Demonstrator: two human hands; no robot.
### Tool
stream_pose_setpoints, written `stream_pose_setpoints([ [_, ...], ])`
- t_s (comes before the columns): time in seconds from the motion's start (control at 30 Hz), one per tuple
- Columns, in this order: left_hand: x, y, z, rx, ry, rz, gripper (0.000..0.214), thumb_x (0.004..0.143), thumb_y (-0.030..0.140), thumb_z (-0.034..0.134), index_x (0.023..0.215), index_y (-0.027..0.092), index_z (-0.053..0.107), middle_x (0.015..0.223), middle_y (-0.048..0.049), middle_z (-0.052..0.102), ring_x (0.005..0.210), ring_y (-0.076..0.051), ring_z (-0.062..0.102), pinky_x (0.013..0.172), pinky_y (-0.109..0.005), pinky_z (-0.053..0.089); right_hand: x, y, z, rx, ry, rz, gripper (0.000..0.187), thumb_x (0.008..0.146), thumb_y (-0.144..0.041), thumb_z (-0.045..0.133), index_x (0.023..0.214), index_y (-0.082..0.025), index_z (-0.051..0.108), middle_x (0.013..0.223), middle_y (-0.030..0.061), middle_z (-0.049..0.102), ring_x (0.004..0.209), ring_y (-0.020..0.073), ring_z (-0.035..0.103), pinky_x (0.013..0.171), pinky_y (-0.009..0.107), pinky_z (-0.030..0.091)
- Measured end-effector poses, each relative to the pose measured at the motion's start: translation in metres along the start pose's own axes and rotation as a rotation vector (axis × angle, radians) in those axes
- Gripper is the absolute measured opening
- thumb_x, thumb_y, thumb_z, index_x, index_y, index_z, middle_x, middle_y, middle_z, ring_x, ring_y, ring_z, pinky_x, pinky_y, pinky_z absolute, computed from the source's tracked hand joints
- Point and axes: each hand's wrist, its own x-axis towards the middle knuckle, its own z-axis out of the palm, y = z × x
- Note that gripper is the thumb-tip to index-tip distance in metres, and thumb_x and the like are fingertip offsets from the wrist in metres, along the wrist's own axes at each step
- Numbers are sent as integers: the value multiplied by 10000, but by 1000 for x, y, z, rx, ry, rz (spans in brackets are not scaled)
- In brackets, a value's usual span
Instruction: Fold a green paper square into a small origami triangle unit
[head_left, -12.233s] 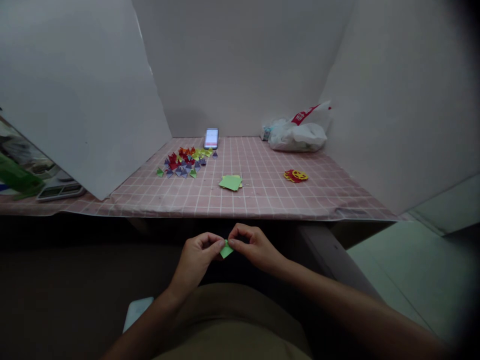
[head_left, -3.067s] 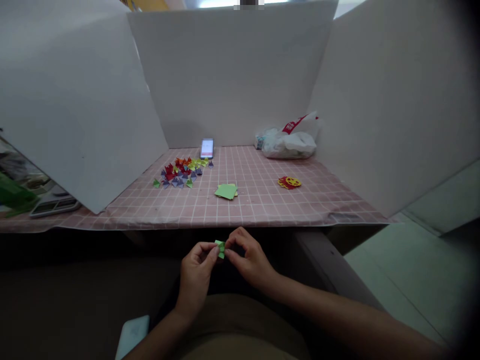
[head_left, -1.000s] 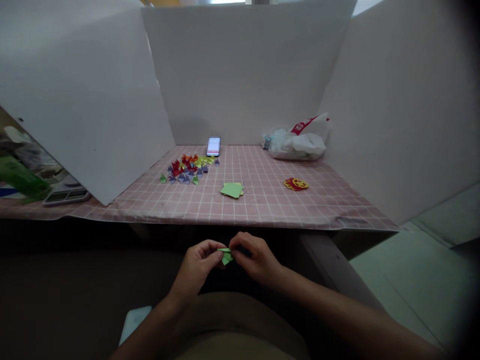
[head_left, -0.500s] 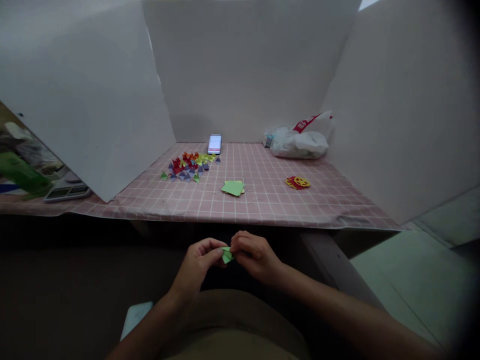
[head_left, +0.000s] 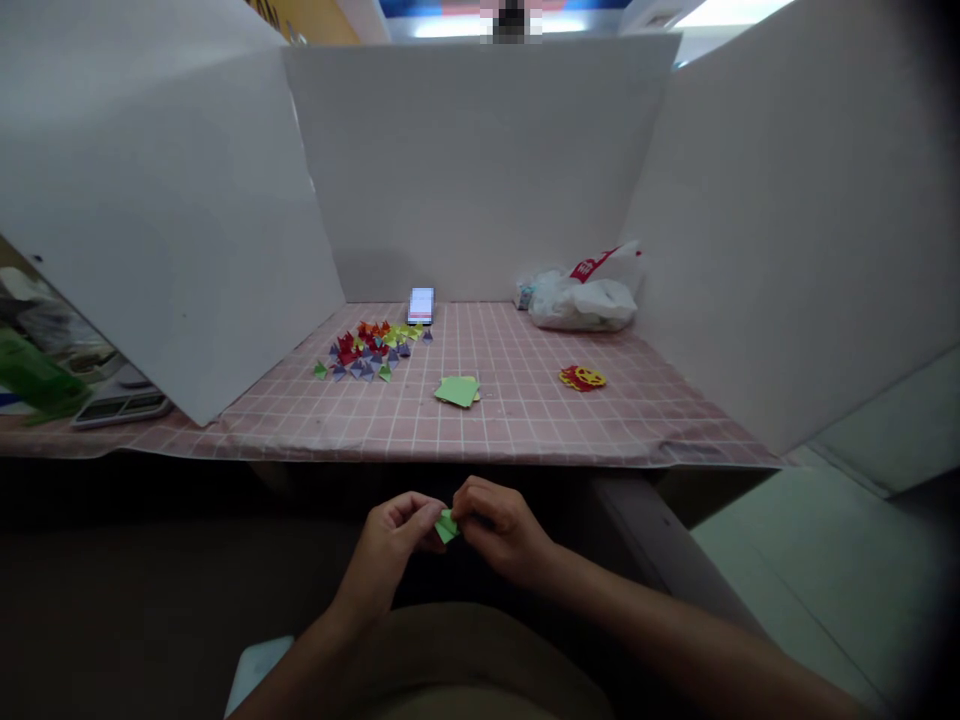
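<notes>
Between my two hands, in front of the table edge, is a small folded piece of green paper (head_left: 446,527). My left hand (head_left: 397,530) pinches its left side between thumb and fingers. At its right side, the fingers of my right hand (head_left: 499,522) are closed on the paper, and the fingertips hide part of it. A stack of square paper sheets (head_left: 457,391), green on top with yellow beneath, lies on the table beyond my hands. To its left sits a cluster of small folded paper pieces (head_left: 367,348) in red, orange, yellow, purple and green.
A phone (head_left: 421,305) leans at the back of the pink checked table (head_left: 510,430). Red and yellow cut-out shapes (head_left: 583,377) lie to the right, before a white plastic bag (head_left: 585,300). White panels (head_left: 480,170) enclose the back and sides. A scale (head_left: 124,405) stands far left.
The view has tipped upward, so the panel's top edge and the ceiling now show. Both hands still hold the green paper, with only slight shifts of the fingers.
</notes>
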Motion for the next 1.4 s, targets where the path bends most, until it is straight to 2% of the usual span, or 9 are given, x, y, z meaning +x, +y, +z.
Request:
stream_pose_setpoints([
  [0.13,1,1,3,46,48,24,248,746,384,699,683,145,685,632,-8,622,583,-139,557,601,-247,459,-1,3,1,63,18,67,156,804,-75,494,754,-203,568,741,9,584,688,145,546,643,265,426],
  [0.3,-1,1,3,148,161,103,241,746,384,701,723,144,703,638,-14,646,606,-154,577,604,-245,452,3,1,1,233,51,304,83,862,-156,526,854,-187,603,791,5,600,742,144,551,689,260,444],
  [0.4,-4,-1,4,223,175,157,231,778,375,674,722,154,710,643,-19,662,625,-163,586,605,-244,450,5,-1,1,250,31,365,63,857,-206,579,883,-175,627,811,12,613,760,151,555,697,266,440],
  [0.6,-4,-9,4,234,137,154,200,789,352,664,755,163,723,669,-26,685,638,-173,606,613,-253,462,5,-1,3,152,18,329,142,835,-193,622,696,-175,598,713,-4,574,699,143,529,667,264,413],
  [0.73,-1,-10,3,218,119,124,184,769,343,687,762,160,716,678,-28,691,641,-172,615,610,-253,467,5,1,3,128,4,276,171,866,-201,591,697,-179,596,725,5,579,704,148,534,673,274,413],
  [0.87,-1,-8,4,212,181,131,180,757,338,694,737,160,712,649,-16,679,620,-164,604,603,-249,462,5,3,3,193,13,332,143,887,-200,553,758,-175,611,751,8,594,725,150,544,680,275,420],
  [0.97,-2,-9,5,195,200,149,170,764,329,687,745,162,712,655,-14,684,630,-164,608,615,-251,469,5,3,6,193,25,363,51,822,-171,634,776,-172,612,768,0,585,735,148,539,675,267,416],
  [1.1,-2,-13,7,157,158,147,150,771,312,690,776,163,705,691,-13,690,655,-159,612,634,-252,476,5,4,7,148,39,369,111,780,-92,640,720,-172,592,744,-10,570,719,142,529,666,262,403],
  [1.4,2,-14,10,6,143,92,125,712,261,710,768,153,679,699,-1,682,643,-138,614,624,-238,498,2,0,8,108,70,211,124,811,-60,574,771,-177,565,785,5,558,737,144,534,675,259,415],
])
